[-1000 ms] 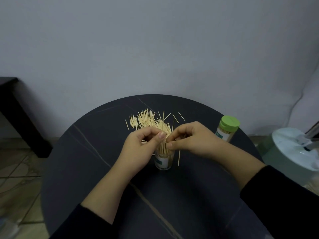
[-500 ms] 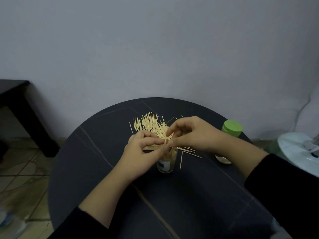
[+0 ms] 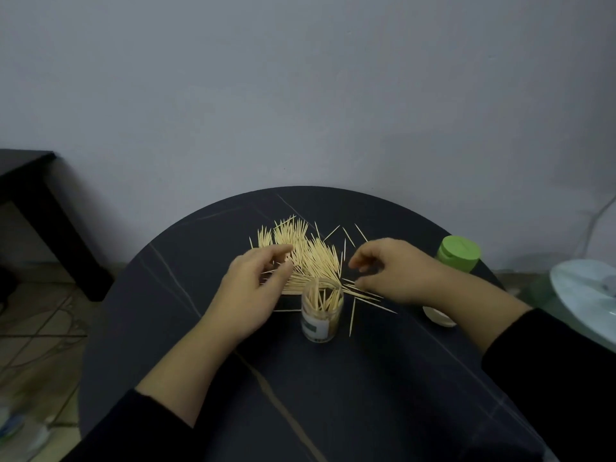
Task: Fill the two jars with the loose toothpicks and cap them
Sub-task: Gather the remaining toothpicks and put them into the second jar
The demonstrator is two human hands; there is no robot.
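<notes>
An open clear jar (image 3: 321, 311) stands upright mid-table on the dark round table (image 3: 333, 395), partly filled with toothpicks standing on end. Behind it spreads the loose toothpick pile (image 3: 301, 250), and a few strays lie to the jar's right. My left hand (image 3: 256, 291) rests on the pile's near-left edge, thumb and fingers apart. My right hand (image 3: 393, 271) hovers right of the jar over the stray picks, fingers curled apart and holding nothing. A second jar with a green cap (image 3: 459, 253) stands behind my right wrist. A small white round piece (image 3: 438, 317) lies beside my right forearm.
The grey wall runs just behind the table. A black side table (image 3: 30, 181) stands on the floor at the left. A pale round object (image 3: 586, 295) sits off the table's right edge. Tiled floor shows at the lower left.
Both hands have come apart from above the jar. The left moved back onto the pile and the right swung out to the right. The jar's mouth is now uncovered.
</notes>
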